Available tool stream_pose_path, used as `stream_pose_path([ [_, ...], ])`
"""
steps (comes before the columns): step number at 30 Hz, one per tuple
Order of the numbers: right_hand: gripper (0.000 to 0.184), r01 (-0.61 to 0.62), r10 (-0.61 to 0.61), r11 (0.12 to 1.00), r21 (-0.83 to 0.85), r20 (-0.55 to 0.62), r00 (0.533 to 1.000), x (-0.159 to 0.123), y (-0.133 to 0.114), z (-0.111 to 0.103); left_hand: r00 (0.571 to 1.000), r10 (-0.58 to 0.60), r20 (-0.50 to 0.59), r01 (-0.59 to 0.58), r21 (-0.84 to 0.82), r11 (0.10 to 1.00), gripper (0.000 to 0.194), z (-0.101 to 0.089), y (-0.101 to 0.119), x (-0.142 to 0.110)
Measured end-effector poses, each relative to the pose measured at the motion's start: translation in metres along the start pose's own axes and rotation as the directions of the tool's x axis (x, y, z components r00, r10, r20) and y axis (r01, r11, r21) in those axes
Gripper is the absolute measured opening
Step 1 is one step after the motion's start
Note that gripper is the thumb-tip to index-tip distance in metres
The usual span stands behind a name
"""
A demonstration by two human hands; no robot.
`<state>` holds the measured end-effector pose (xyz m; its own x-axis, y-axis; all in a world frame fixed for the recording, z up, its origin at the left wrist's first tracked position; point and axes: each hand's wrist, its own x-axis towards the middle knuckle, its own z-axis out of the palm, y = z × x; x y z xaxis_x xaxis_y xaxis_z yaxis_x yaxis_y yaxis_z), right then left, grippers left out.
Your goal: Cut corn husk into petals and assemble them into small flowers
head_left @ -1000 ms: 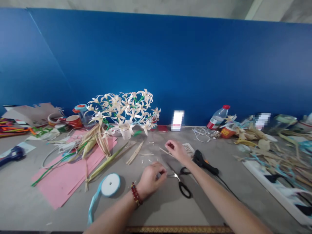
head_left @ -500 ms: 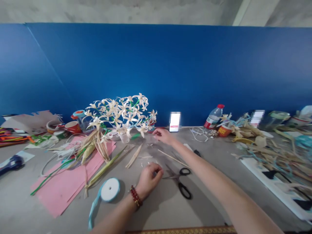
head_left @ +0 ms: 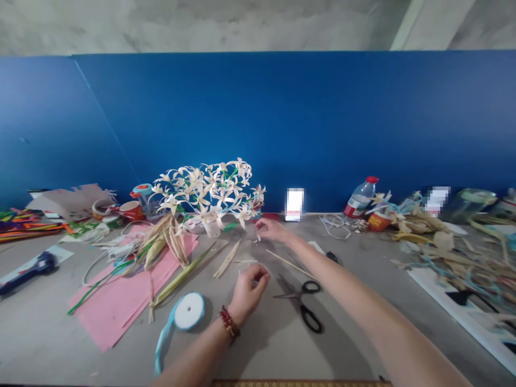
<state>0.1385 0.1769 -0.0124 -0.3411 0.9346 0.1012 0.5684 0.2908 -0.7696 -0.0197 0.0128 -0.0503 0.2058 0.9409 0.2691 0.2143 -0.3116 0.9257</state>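
Observation:
My right hand [head_left: 273, 230] reaches far forward over the table, its fingers bent together just right of the white flowers [head_left: 212, 193]. A tiny pale bit shows under its fingertips, too small to name. Closer in, my left hand [head_left: 250, 290], with a red bead bracelet on the wrist, is curled with thumb against fingers; what it holds, if anything, is hidden. Black-handled scissors [head_left: 309, 317] lie spread apart to its right. On its left are a roll of light blue ribbon [head_left: 189, 312] and dry husk strips [head_left: 227, 259]. A thin stick [head_left: 288, 262] lies beneath my right forearm.
Pink paper [head_left: 108, 317], green-tipped husks and white cord cover the left side. A lit phone [head_left: 294, 204] stands against the blue panel. Farther right are a red-capped bottle [head_left: 360, 199], an orange cup [head_left: 379, 221], a heap of husks and a white power strip [head_left: 439, 306].
The whole view has shifted a little, so things appear slightly farther right and lower. My right hand stays by the flowers and my left hand remains curled near the scissors.

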Motion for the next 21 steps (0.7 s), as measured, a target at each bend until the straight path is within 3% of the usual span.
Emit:
stream_pose_path([
  [3, 0.021, -0.019, 0.018, 0.997, 0.069, 0.014, 1.000, -0.005, -0.001, 0.000, 0.987, -0.117, -0.113, 0.088, -0.238, 0.967, 0.010, -0.001, -0.005, 0.006],
  [6, 0.012, -0.038, 0.033, 0.990, 0.135, 0.040, 0.999, -0.009, -0.003, -0.002, 0.959, -0.214, -0.188, 0.137, -0.352, 0.926, 0.018, -0.009, -0.007, 0.015],
  [14, 0.026, -0.066, 0.041, 0.962, 0.265, 0.098, 0.994, -0.027, -0.006, -0.009, 0.908, -0.315, -0.276, 0.193, -0.390, 0.900, 0.026, -0.039, 0.000, 0.034],
  [21, 0.043, -0.073, 0.029, 0.948, 0.309, 0.145, 0.989, -0.025, -0.013, -0.003, 0.919, -0.343, -0.192, 0.274, -0.313, 0.910, 0.049, -0.031, -0.004, 0.066],
])
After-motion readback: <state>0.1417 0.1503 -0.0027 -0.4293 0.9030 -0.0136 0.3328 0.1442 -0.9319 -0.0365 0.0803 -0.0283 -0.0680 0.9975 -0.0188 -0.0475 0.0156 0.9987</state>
